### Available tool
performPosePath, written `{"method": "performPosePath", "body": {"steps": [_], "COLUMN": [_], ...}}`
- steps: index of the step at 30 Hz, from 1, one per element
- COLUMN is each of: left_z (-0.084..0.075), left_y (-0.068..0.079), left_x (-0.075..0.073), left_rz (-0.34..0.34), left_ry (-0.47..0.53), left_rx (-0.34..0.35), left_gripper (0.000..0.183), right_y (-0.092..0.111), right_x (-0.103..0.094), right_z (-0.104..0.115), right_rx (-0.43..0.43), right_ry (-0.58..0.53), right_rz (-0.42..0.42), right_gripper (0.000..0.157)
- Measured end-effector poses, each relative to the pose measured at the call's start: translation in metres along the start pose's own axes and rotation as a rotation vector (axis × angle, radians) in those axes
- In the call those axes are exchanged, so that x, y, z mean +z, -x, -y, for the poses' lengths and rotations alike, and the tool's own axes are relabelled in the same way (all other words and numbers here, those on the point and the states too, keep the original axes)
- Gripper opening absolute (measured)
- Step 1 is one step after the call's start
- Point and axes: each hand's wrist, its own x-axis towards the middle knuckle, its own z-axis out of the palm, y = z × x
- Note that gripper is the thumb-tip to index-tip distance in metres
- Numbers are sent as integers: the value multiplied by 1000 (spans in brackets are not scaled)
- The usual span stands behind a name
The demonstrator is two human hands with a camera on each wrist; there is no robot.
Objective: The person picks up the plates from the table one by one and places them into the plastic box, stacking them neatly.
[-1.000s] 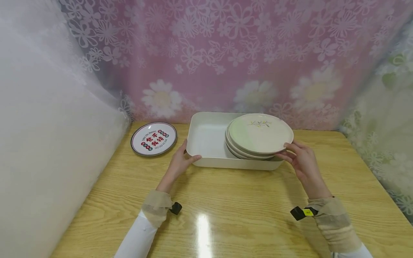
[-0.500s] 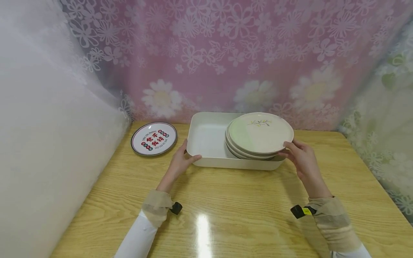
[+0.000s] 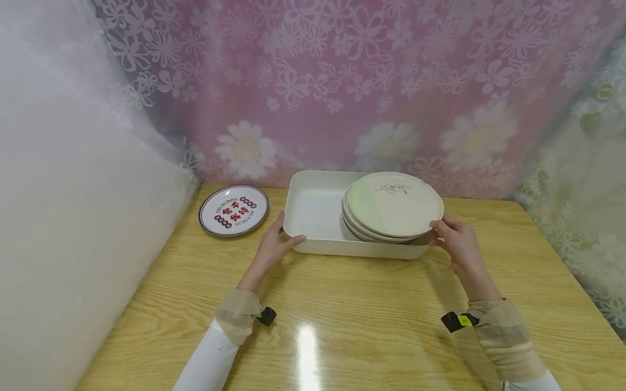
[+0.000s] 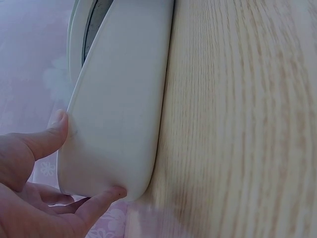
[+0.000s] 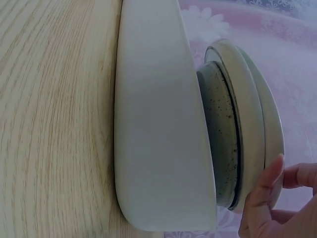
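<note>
A white rectangular bin [image 3: 313,212] stands on the table. My left hand [image 3: 272,244] holds its near left corner, thumb at the rim and fingers around the outside, as the left wrist view also shows [image 4: 44,183]. In the bin's right half several plates are stacked, their rims above the bin's wall. The top plate [image 3: 396,206] is cream and pale green with a small leafy sprig. My right hand [image 3: 459,244] pinches that plate's near right edge. In the right wrist view, a speckled grey-green dish [image 5: 220,134] sits beneath the cream plates.
A white plate [image 3: 233,210] with red characters and a dark rim lies left of the bin, apparently on another plate. The wooden table [image 3: 362,315] runs back to a pink floral curtain [image 3: 313,108]. A pale sheet hangs at the left, a floral one at the right.
The top plate's right side has sunk slightly towards the stack. My right fingers, under its edge before, are now at the edge. The left hand and bin have stayed put.
</note>
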Motion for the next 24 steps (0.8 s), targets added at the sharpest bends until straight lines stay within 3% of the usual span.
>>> {"method": "performPosePath", "body": {"steps": [4, 8, 16, 24], "left_z": [1, 2, 1, 2], "left_y": [0, 0, -1, -1], "left_x": [1, 1, 1, 2], "left_rz": [-1, -4, -10, -9], "left_ry": [7, 17, 24, 28], "left_rx": [5, 6, 13, 4], "left_gripper": [93, 93, 93, 93], "right_y": [-3, -5, -2, 3], "right_x": [0, 1, 0, 0], "right_z": [-3, -3, 0, -2], "right_rx": [-9, -3, 15, -28], "right_ry": [187, 251, 236, 226], "right_rz": [5, 15, 45, 26], "right_gripper": [50, 52, 76, 73]}}
